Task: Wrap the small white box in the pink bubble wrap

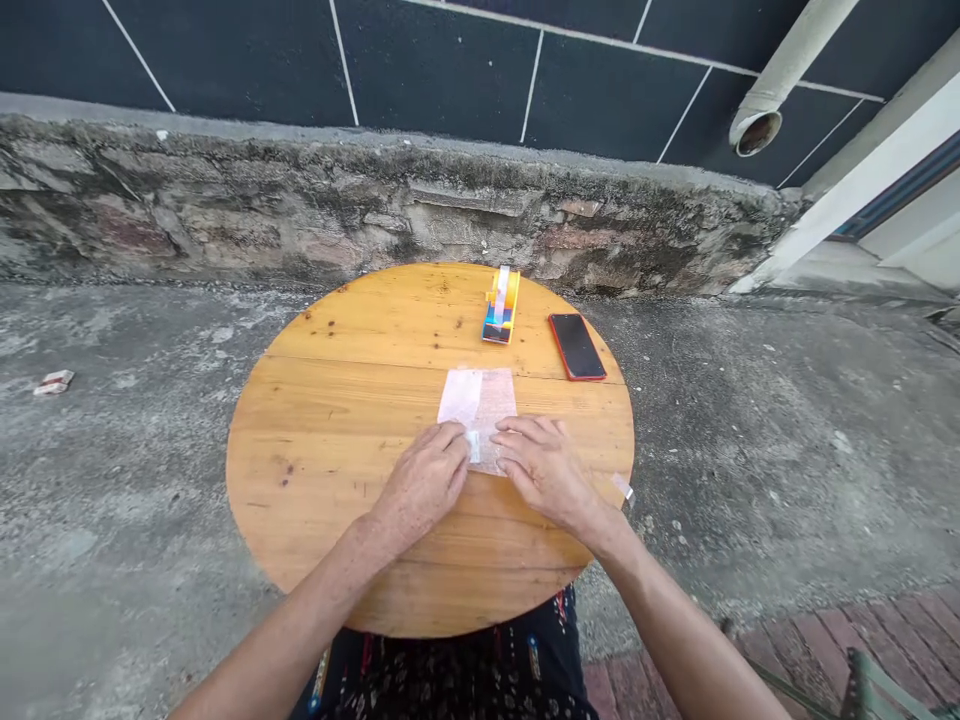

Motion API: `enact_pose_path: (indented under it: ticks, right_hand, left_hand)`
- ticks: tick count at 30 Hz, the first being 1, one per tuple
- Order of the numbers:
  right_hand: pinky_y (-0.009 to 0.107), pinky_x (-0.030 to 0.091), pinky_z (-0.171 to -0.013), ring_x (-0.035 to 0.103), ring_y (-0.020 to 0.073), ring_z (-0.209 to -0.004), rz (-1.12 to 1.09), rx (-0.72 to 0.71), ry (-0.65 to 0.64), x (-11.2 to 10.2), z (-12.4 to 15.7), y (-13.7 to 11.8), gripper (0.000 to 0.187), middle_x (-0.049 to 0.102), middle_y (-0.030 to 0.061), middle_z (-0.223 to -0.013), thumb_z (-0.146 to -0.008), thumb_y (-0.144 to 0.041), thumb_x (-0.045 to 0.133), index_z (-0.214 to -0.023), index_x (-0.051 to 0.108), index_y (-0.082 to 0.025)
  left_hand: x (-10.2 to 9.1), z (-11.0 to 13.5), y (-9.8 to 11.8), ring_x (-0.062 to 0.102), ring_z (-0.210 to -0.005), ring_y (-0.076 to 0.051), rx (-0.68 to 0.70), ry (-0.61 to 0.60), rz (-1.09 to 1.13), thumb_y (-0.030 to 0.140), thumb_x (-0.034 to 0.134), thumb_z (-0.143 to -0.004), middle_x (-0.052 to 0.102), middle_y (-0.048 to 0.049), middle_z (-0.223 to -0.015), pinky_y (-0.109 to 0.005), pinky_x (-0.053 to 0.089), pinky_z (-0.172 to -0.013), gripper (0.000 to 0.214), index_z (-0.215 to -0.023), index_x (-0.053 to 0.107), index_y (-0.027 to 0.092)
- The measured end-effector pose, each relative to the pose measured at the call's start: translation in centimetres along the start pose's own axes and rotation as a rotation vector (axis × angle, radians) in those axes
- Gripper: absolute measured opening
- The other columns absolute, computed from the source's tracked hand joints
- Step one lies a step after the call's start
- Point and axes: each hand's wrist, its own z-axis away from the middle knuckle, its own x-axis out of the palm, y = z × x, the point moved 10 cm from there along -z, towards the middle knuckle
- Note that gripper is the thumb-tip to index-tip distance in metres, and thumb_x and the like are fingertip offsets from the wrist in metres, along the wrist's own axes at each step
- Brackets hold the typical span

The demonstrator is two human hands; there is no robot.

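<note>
A folded sheet of translucent bubble wrap (496, 397) lies on the round wooden table (337, 400), with a small shiny strip of tape (473, 446) across its middle. At the sheet's lower left edge is my left hand (426, 470), its fingers bent, close together and pressed onto the wrap. My right hand (547, 470) rests over the right side of the sheet with fingers apart, fingertips pointing toward the tape strip. Behind the sheet stands a yellow and blue tape dispenser (502, 305) with a roll of clear tape.
A phone in a red case (577, 347) lies near the table's right rim. A short piece of tape (623, 487) sticks out over the right edge. Beyond the table runs a low stone wall base (300, 220), with a drainpipe (776, 85) at upper right.
</note>
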Motion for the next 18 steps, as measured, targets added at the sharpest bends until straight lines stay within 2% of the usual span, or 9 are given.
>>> enact_pose_path:
  ticks: [5, 9, 12, 14, 18]
  right_hand:
    - [0.04, 0.043, -0.089, 0.057, 0.0233, -0.103, -0.007, 0.059, 0.086, -0.7, 1.5, 1.9, 0.024, 0.065, 0.0087, -0.113, -0.09, -0.015, 0.051, -0.108, 0.065, -0.019]
    - [0.041, 0.039, -0.09, 0.053, 0.024, -0.11, 0.041, 0.015, 0.05, -0.7, 1.9, 0.9, 0.029, 0.063, 0.0071, -0.12, -0.088, -0.012, 0.051, -0.114, 0.062, -0.021]
    - [0.042, 0.036, -0.091, 0.051, 0.0244, -0.113, 0.067, -0.031, -0.042, 0.4, 0.8, -0.7, 0.031, 0.064, 0.0057, -0.121, -0.088, -0.011, 0.051, -0.115, 0.061, -0.022]
    - [0.041, 0.036, -0.09, 0.052, 0.0241, -0.111, 0.057, -0.055, -0.101, 1.5, 0.1, -1.5, 0.029, 0.067, 0.0066, -0.114, -0.087, -0.01, 0.05, -0.111, 0.062, -0.021]
    - [0.041, 0.036, -0.089, 0.054, 0.0248, -0.106, 0.05, -0.025, -0.127, 2.8, -0.6, -1.5, 0.022, 0.069, 0.0083, -0.104, -0.087, -0.009, 0.048, -0.099, 0.064, -0.019]
  left_hand:
    - [0.0, 0.0, 0.6, 0.059, -0.096, -0.024, -0.062, 0.008, -0.049, 0.009, 0.042, -0.09, 0.061, -0.0109, -0.103, -0.04, 0.052, -0.087, 0.018, -0.082, 0.057, 0.015]
    - [0.0, 0.1, 0.7, 0.058, -0.097, -0.024, -0.112, 0.031, -0.045, 0.01, 0.043, -0.091, 0.061, -0.011, -0.101, -0.04, 0.052, -0.087, 0.017, -0.081, 0.055, 0.015]
    - [-0.1, 0.2, 0.5, 0.059, -0.094, -0.022, -0.115, 0.031, -0.013, 0.012, 0.043, -0.092, 0.061, -0.0095, -0.1, -0.038, 0.052, -0.085, 0.015, -0.084, 0.056, 0.016]
    - [-0.1, 0.3, 0.4, 0.059, -0.093, -0.021, -0.103, 0.031, 0.006, 0.013, 0.044, -0.093, 0.06, -0.0086, -0.102, -0.036, 0.052, -0.084, 0.014, -0.092, 0.057, 0.016]
    - [-0.2, 0.4, 0.3, 0.059, -0.095, -0.021, -0.061, 0.051, -0.02, 0.014, 0.042, -0.093, 0.059, -0.0098, -0.108, -0.035, 0.052, -0.085, 0.019, -0.097, 0.061, 0.017]
